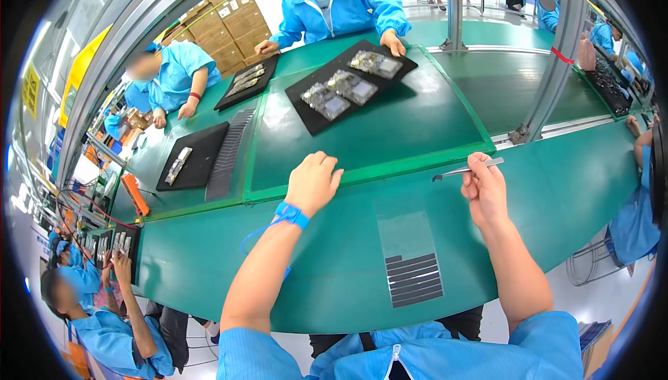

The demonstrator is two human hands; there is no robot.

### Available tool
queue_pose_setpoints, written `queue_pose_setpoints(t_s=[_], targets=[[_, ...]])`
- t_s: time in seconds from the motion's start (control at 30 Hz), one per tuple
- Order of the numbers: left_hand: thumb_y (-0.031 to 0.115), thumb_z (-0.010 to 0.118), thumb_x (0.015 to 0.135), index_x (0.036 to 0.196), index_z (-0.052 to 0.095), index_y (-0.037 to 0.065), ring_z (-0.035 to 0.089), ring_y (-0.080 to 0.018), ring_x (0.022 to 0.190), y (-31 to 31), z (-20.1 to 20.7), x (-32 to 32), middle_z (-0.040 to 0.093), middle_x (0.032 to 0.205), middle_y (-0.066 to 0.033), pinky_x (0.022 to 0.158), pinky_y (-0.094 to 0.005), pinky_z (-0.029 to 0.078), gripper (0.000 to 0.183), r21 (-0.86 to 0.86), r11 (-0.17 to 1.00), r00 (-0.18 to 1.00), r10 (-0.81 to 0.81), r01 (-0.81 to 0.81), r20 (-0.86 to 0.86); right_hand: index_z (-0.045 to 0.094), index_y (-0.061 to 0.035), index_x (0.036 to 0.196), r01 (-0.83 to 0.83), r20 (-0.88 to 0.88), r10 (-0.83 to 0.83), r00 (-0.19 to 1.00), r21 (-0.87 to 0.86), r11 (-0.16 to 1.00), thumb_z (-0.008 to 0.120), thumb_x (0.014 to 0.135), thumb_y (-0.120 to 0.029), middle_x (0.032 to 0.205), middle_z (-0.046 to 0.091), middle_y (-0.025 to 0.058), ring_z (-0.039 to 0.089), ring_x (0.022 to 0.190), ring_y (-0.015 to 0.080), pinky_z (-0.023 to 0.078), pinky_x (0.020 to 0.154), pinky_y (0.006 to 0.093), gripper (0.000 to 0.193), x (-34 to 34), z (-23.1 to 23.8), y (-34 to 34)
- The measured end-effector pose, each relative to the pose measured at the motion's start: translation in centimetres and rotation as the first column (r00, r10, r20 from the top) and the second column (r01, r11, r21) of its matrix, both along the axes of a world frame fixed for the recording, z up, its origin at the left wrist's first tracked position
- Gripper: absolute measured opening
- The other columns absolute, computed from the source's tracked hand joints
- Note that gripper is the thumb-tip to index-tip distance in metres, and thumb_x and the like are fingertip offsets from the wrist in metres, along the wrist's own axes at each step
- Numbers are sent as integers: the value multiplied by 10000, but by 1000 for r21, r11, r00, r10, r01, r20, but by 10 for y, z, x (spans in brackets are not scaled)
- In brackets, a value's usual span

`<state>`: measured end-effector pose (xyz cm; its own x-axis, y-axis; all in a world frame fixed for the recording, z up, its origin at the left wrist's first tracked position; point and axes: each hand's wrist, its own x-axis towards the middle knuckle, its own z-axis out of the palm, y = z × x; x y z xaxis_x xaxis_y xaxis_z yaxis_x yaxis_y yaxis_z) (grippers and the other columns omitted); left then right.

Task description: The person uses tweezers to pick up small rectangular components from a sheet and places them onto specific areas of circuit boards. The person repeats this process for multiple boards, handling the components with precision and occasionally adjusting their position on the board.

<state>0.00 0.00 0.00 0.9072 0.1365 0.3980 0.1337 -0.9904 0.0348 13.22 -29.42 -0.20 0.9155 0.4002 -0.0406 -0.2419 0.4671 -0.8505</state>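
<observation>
Head view: the fingers of the right hand (485, 189) clasp silver metal tweezers (455, 171) tipped with a small black scrap (437, 178); ahead-left is a black rectangular tray (319, 127) of greyish circuit boards (353, 89), long axis slanting far-right, nearer the left hand (313, 184), whose grip I cannot tell. Smooth green desk (341, 255) beneath; blue-clad co-worker (334, 8) opposite.

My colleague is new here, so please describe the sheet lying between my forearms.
On the green table, look left of your right forearm. A clear sheet there carries black strips; its bare upper part sets it apart from the striped dark sheet farther left.
</observation>
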Motion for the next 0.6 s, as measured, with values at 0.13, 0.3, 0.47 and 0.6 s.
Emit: queue_pose_setpoints(t_s=[0.13,0.3,0.47,0.6], targets=[[188,625,813,863,623,49,622,-281,862,9,-20,38,604,887,-114,718,-394,537,148,127,989,996,86,-81,-36,523,-83,906,23,-1,-23,1000,14,1000,593,889,-181,595,516,14,380,433,60,285,424,214,123,4,1,-2],[70,573,766,843,625,-8,639,-264,840,17,-13,63,607,887,-132,663,-375,561,121,395,918,967,129,-33,-218,521,-75,911,27,-26,-27,999,2,1000,597,885,-175,598,520,15,384,437,57,288,427,216,128,11,-2,-6],[57,563,767,890,611,-15,633,-250,848,45,-14,72,612,909,-129,644,-340,546,150,503,846,965,-49,178,-259,517,-65,918,-21,-18,21,1000,-12,1000,599,884,-173,595,520,17,382,428,58,284,423,213,139,4,0,-2],[48,568,752,839,617,2,638,-256,818,45,-4,81,619,870,-122,648,-344,542,110,511,839,951,-23,187,-310,513,-64,918,-19,0,19,1000,-45,999,595,888,-173,592,519,18,380,424,59,281,419,212,139,3,-2,0]])
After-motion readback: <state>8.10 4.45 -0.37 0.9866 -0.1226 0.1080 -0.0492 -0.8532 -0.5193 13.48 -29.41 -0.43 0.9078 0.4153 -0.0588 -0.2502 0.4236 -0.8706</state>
